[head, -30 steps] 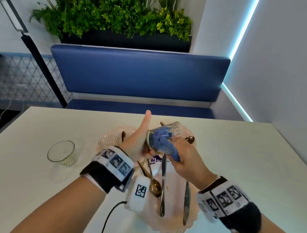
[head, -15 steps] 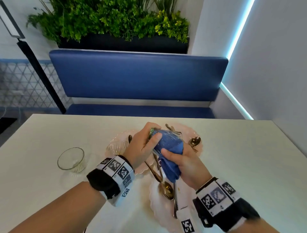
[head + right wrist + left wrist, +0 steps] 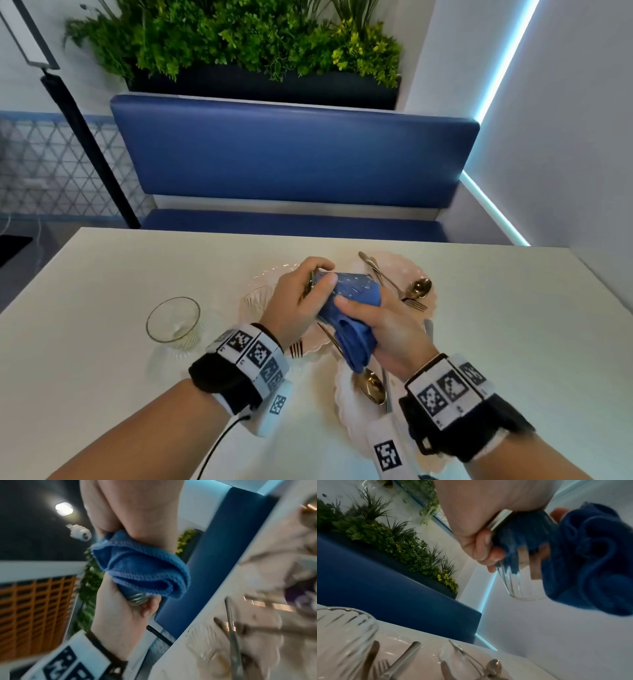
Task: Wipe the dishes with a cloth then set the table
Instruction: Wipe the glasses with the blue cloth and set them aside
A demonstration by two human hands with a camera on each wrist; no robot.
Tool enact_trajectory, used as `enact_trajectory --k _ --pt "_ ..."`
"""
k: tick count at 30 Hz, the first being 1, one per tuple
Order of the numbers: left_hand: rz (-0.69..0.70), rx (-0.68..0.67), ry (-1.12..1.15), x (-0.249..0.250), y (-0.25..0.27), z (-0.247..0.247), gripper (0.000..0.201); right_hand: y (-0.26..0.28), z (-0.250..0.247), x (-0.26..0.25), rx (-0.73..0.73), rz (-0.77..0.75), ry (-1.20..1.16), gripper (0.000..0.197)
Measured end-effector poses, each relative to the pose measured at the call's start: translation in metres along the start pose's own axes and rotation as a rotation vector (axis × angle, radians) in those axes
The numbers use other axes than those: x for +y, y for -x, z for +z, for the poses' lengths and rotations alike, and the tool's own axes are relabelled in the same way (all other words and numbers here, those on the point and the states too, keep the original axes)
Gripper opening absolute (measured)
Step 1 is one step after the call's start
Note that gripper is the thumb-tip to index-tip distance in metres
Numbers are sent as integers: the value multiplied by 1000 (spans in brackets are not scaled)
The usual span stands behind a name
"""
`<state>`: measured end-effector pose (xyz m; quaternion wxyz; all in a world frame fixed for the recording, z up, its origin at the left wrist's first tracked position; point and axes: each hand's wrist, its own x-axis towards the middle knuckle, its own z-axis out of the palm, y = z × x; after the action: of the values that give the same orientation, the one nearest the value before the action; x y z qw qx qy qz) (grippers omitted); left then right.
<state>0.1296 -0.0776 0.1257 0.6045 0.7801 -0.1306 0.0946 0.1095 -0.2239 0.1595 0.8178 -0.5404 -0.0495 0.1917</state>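
Note:
Above the plates my left hand (image 3: 308, 291) grips the base end of a clear ribbed glass (image 3: 352, 282) that lies on its side. My right hand (image 3: 373, 308) holds a blue cloth (image 3: 352, 335) bunched at the glass's mouth, thumb on top. In the left wrist view the cloth (image 3: 590, 561) fills part of the glass (image 3: 513, 577) and spills out of it. The right wrist view shows the cloth (image 3: 142, 572) against the glass's base (image 3: 137, 599), with my left hand (image 3: 120, 615) curled round it.
A second empty glass (image 3: 174, 323) stands on the white table (image 3: 102, 274) to the left. Three pink scalloped plates lie under my hands: the back right one (image 3: 416, 265) and the near one (image 3: 342, 407) carry cutlery, and a small glass bowl (image 3: 257, 301) sits on the back left one. A blue bench (image 3: 294, 154) is behind.
My left thumb, raised a second ago, now wraps round the glass. The glass has turned from mouth towards me to lying sideways, with the cloth bunched at its mouth.

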Motion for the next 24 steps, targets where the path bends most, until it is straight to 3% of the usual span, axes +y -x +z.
enact_trajectory --k 2,4,8,11,14,16,18,21,22,23,24 --pt "-78 29 56 -5 3 0 31 -4 1 3 108 -111 389 13" --pt "-227 -48 200 -5 8 -3 35 -6 1 -1 151 -216 687 11" --pt "-575 -414 464 8 7 -14 49 -4 7 -3 172 -370 786 40" --pt "-672 -400 666 17 8 -11 37 -3 18 5 263 -428 727 39" --pt "-590 -252 668 16 9 -3 31 -5 19 5 408 -465 646 32" --pt "-512 -107 555 12 8 4 50 -6 13 11 337 -337 512 32" --pt "-431 62 384 10 6 18 77 -7 3 16 261 -140 345 61" --pt "-231 120 276 7 14 30 80 -6 -1 17 262 84 -112 127" --pt "-166 102 267 4 19 31 83 -5 -2 14 246 146 -205 131" --pt "-113 91 236 4 23 33 87 -7 -7 13 278 201 -227 106" --pt "-87 85 161 1 24 37 90 -6 -12 12 291 220 -248 67"
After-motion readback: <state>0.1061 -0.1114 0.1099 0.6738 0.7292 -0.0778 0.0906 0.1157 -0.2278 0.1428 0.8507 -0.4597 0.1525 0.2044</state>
